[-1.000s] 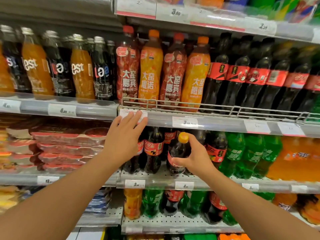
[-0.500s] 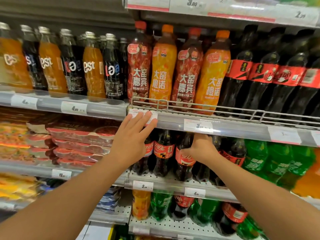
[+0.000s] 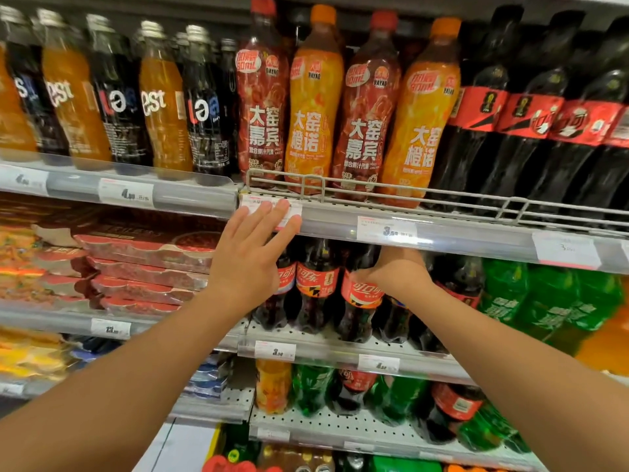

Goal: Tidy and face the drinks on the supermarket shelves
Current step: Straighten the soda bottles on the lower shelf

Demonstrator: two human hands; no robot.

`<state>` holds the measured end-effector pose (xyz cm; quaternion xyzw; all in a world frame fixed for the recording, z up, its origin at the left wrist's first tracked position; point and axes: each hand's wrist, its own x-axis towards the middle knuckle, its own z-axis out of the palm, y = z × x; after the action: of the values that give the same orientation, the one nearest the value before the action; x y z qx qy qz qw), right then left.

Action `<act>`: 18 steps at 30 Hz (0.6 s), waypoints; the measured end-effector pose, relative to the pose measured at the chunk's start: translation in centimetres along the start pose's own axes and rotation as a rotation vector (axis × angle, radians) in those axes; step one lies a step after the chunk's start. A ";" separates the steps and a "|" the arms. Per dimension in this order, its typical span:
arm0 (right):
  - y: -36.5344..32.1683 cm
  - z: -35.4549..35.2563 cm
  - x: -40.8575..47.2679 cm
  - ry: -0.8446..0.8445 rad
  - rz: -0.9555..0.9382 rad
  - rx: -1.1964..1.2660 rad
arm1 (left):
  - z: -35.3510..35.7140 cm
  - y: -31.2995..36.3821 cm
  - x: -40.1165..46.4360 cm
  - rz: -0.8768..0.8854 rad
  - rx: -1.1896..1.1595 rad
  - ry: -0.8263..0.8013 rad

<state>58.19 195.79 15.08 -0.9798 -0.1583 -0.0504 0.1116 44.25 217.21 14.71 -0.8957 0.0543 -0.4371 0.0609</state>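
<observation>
Small dark cola bottles with red labels stand in a row on the middle shelf (image 3: 333,345). My right hand (image 3: 396,272) reaches in under the upper shelf edge and grips the neck and shoulder of one cola bottle (image 3: 360,301), which stands upright among the others. My left hand (image 3: 250,253) is held flat with straight fingers, its fingertips resting on a price tag (image 3: 272,209) on the rail of the upper shelf. Another cola bottle (image 3: 316,284) stands between the two hands, and part of one shows behind my left hand.
Tall red and orange juice bottles (image 3: 315,103) stand behind a wire rail (image 3: 442,199) on the upper shelf, with glass bottles (image 3: 160,103) to the left and large cola bottles (image 3: 531,124) to the right. Green soda bottles (image 3: 551,301) fill the middle shelf's right. Packaged trays (image 3: 143,264) lie left.
My right hand has carried the cola bottle from the shelf front back into the row under the upper shelf. My left hand has stayed on the price rail. The view has moved closer.
</observation>
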 end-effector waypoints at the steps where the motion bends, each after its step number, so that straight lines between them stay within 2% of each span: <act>1: -0.1 0.1 -0.4 0.016 -0.005 -0.014 | 0.0 0.1 0.0 -0.003 -0.004 0.003; 4: -1.0 0.4 -2.5 0.050 -0.024 -0.022 | 0.0 0.1 -0.1 -0.007 -0.014 0.007; 5: -1.4 0.7 -3.5 0.130 -0.051 -0.025 | 0.0 0.0 -0.1 -0.006 -0.022 0.008; 7: -2.5 1.9 -5.7 0.359 -0.217 -0.065 | -0.2 -0.3 0.0 0.002 -0.046 0.012; 8: -3.3 2.5 -6.5 0.402 -0.310 -0.031 | -0.3 -0.5 0.1 0.008 -0.061 0.018; 9: -4.2 2.9 -6.8 0.369 -0.363 0.099 | -0.4 -0.6 0.1 0.012 -0.075 0.026; 11: -6.2 2.7 -5.9 0.172 -0.257 0.417 | -0.5 -0.7 0.2 0.011 -0.104 0.040; 13: -7.8 2.0 -3.7 0.082 -0.051 0.586 | -0.7 -0.7 0.2 0.002 -0.129 0.048; 16: -9.1 1.3 -1.0 0.069 0.153 0.569 | -0.7 -0.7 0.2 -0.007 -0.157 0.052; 18: -9.4 1.4 0.1 0.051 0.225 0.492 | -0.7 -0.7 0.2 -0.007 -0.172 0.043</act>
<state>55.37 204.85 15.62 -0.9330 -0.0532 -0.0225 0.3552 43.86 217.87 15.39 -0.8882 0.0896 -0.4502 -0.0189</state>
